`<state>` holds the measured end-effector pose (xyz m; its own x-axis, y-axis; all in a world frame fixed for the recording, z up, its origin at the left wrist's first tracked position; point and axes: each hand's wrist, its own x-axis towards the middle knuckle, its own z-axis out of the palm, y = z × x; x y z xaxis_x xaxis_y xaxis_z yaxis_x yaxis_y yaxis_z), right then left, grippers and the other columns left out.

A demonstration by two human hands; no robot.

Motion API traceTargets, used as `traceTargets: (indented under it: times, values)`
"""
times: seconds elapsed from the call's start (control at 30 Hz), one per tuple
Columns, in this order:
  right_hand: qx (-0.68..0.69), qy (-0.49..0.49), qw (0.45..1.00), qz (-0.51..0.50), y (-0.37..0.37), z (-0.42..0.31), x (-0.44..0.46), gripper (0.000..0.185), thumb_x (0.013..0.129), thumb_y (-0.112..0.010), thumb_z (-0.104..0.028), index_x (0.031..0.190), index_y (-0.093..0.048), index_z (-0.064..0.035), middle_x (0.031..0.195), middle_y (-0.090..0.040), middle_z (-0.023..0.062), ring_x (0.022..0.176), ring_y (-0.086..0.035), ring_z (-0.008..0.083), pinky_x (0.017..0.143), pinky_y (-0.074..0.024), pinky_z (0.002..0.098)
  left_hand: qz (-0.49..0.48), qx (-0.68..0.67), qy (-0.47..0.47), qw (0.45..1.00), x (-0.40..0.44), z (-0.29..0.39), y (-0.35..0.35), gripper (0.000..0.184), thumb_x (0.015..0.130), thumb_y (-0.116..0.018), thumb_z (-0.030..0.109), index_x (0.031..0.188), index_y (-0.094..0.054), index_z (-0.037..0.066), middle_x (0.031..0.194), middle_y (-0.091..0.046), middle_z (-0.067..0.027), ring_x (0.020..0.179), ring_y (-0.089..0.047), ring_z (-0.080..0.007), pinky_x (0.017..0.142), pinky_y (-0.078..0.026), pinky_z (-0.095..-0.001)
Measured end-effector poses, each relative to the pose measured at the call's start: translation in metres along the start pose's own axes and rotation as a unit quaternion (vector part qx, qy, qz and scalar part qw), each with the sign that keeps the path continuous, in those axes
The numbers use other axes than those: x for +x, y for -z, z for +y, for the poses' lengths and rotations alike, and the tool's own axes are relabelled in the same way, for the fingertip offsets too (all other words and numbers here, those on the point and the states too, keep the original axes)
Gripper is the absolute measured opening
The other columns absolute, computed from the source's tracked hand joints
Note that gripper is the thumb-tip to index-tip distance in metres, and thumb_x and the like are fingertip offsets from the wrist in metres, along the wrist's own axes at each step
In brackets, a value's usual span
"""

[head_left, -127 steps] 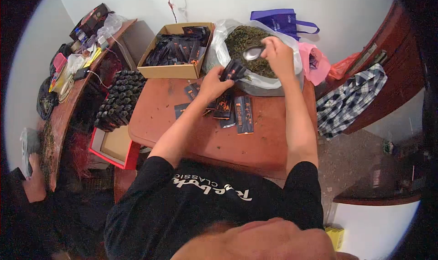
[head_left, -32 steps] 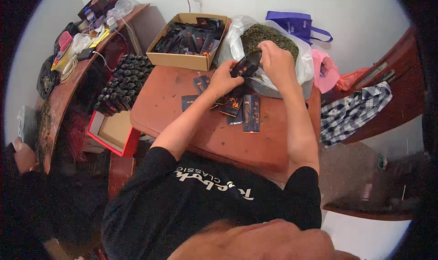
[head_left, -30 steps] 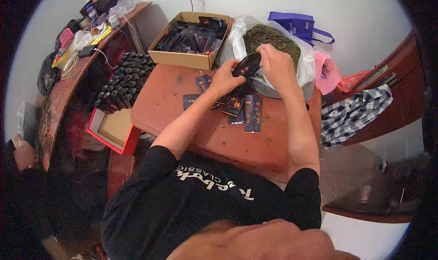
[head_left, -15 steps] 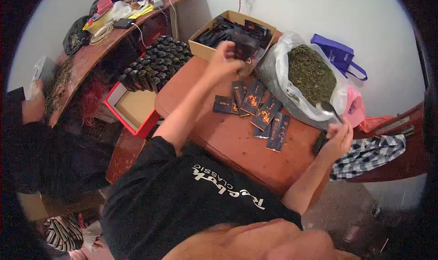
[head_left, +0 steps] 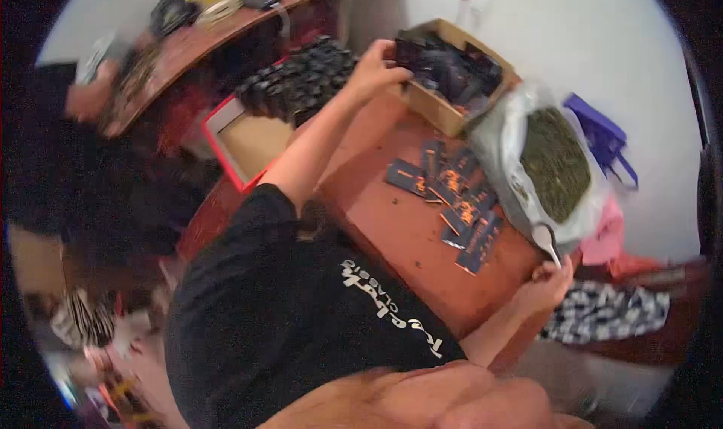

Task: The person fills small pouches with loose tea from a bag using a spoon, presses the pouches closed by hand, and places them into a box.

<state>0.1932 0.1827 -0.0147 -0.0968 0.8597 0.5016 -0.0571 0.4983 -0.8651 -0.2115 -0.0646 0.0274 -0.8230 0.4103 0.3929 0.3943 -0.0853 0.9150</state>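
Note:
My right hand [head_left: 555, 284] is closed round the handle of a metal spoon [head_left: 544, 239], whose bowl is beside the near edge of a clear plastic bag [head_left: 503, 154] full of dried green leaf [head_left: 556, 165]. At the left side of a cardboard box [head_left: 437, 111], my left hand [head_left: 376, 73] pinches a dark packet [head_left: 409, 54]. More dark packets [head_left: 459, 75] fill that box. Several black packets with orange print [head_left: 452, 180] lie overlapping on the red-brown table [head_left: 361, 184] between my hands.
Left of the table, a red-edged box [head_left: 252, 146] stands beside many stacked dark packets [head_left: 301, 75]. Another person's hand [head_left: 94, 94] is at a cluttered side bench [head_left: 196, 45]. A purple bag [head_left: 602, 131] and checked cloth [head_left: 610, 312] lie on the right.
The whole view has shifted and blurred as my head turned. My left hand has moved from over the box to its left side. The spoon stays in my right hand, near the bag's edge.

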Motion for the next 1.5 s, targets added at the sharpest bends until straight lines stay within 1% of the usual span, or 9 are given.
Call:
traceTargets:
  times: [0.03, 0.2, 0.37, 0.5, 0.6, 0.7, 0.87, 1.1, 1.5]
  values:
    - [0.011, -0.024, 1.000, -0.006, -0.003, -0.001, -0.001, 0.036, 0.101, -0.047, -0.026, 0.115, -0.060, 0.0045, 0.064, -0.050, 0.0016, 0.051, -0.040, 0.0083, 0.045, -0.0305, 0.0216, -0.002, 0.032, 0.041, 0.999, -0.010, 0.002, 0.007, 0.059, 0.074, -0.076, 0.010, 0.124, -0.049, -0.003, 0.113, -0.062, -0.0121, 0.105, -0.061, -0.0228, 0.088, -0.052, -0.0345]
    - [0.039, -0.077, 0.996, -0.005, -0.006, -0.013, -0.005, 0.039, 0.100, -0.048, -0.025, 0.120, -0.055, 0.0073, 0.063, -0.045, 0.0007, 0.052, -0.036, 0.0072, 0.046, -0.0296, 0.0217, 0.018, -0.124, 0.095, 0.988, -0.075, 0.007, 0.052, 0.055, 0.074, -0.075, 0.005, 0.122, -0.050, 0.001, 0.111, -0.061, -0.0090, 0.102, -0.062, -0.0197, 0.084, -0.053, -0.0358]
    - [0.008, -0.080, 0.997, 0.001, -0.009, -0.010, -0.005, 0.039, 0.099, -0.046, -0.027, 0.117, -0.060, 0.0050, 0.064, -0.046, 0.0011, 0.052, -0.038, 0.0093, 0.046, -0.0296, 0.0221, 0.159, -0.051, 0.057, 0.984, -0.132, -0.025, 0.143, 0.056, 0.073, -0.077, 0.005, 0.122, -0.049, 0.000, 0.113, -0.062, -0.0100, 0.100, -0.063, -0.0198, 0.083, -0.053, -0.0348]
    - [0.000, -0.083, 0.997, 0.006, -0.012, -0.007, -0.007, 0.041, 0.100, -0.045, -0.027, 0.119, -0.058, 0.0064, 0.064, -0.044, 0.0010, 0.052, -0.038, 0.0097, 0.047, -0.0292, 0.0229, 0.279, 0.033, 0.129, 0.951, -0.163, -0.063, 0.217, 0.057, 0.068, -0.075, 0.006, 0.119, -0.050, 0.000, 0.111, -0.062, -0.0121, 0.099, -0.063, -0.0206, 0.084, -0.052, -0.0343]
    - [-0.013, -0.092, 0.996, -0.007, -0.019, -0.021, -0.009, 0.043, 0.100, -0.045, -0.028, 0.120, -0.056, 0.0081, 0.062, -0.043, 0.0009, 0.052, -0.039, 0.0096, 0.047, -0.0283, 0.0229, 0.339, 0.192, 0.115, 0.914, -0.174, -0.127, 0.252, 0.058, 0.065, -0.075, 0.005, 0.118, -0.050, 0.000, 0.109, -0.061, -0.0137, 0.098, -0.063, -0.0228, 0.084, -0.053, -0.0358]
    - [0.018, -0.080, 0.996, -0.024, -0.009, -0.001, -0.003, 0.044, 0.100, -0.045, -0.030, 0.120, -0.056, 0.0076, 0.061, -0.043, 0.0007, 0.052, -0.039, 0.0088, 0.047, -0.0280, 0.0230, 0.381, 0.116, 0.161, 0.903, -0.173, -0.176, 0.264, 0.061, 0.064, -0.074, 0.005, 0.119, -0.049, -0.001, 0.108, -0.060, -0.0144, 0.100, -0.063, -0.0245, 0.085, -0.052, -0.0362]
    - [0.062, -0.123, 0.990, -0.007, -0.003, 0.021, 0.009, 0.042, 0.097, -0.046, -0.025, 0.120, -0.056, 0.0083, 0.066, -0.044, 0.0011, 0.051, -0.038, 0.0086, 0.048, -0.0279, 0.0222, 0.371, 0.051, 0.151, 0.915, -0.149, -0.223, 0.256, 0.067, 0.065, -0.078, 0.010, 0.124, -0.048, 0.001, 0.112, -0.061, -0.0146, 0.100, -0.064, -0.0248, 0.087, -0.052, -0.0364]
    - [0.022, -0.095, 0.994, -0.048, 0.001, 0.027, 0.004, 0.038, 0.095, -0.048, -0.021, 0.120, -0.057, 0.0078, 0.070, -0.045, 0.0020, 0.053, -0.040, 0.0090, 0.047, -0.0288, 0.0226, 0.306, 0.239, 0.162, 0.907, -0.132, -0.234, 0.239, 0.062, 0.064, -0.076, 0.013, 0.121, -0.052, 0.002, 0.105, -0.066, -0.0129, 0.095, -0.065, -0.0246, 0.085, -0.050, -0.0350]
    - [0.061, -0.134, 0.987, -0.068, -0.008, 0.010, -0.005, 0.044, 0.099, -0.052, -0.031, 0.125, -0.052, 0.0044, 0.067, -0.046, -0.0006, 0.054, -0.038, 0.0080, 0.049, -0.0281, 0.0228, 0.278, 0.327, 0.160, 0.889, -0.119, -0.225, 0.221, 0.062, 0.064, -0.076, 0.013, 0.120, -0.054, -0.002, 0.108, -0.065, -0.0162, 0.101, -0.064, -0.0272, 0.090, -0.050, -0.0373]
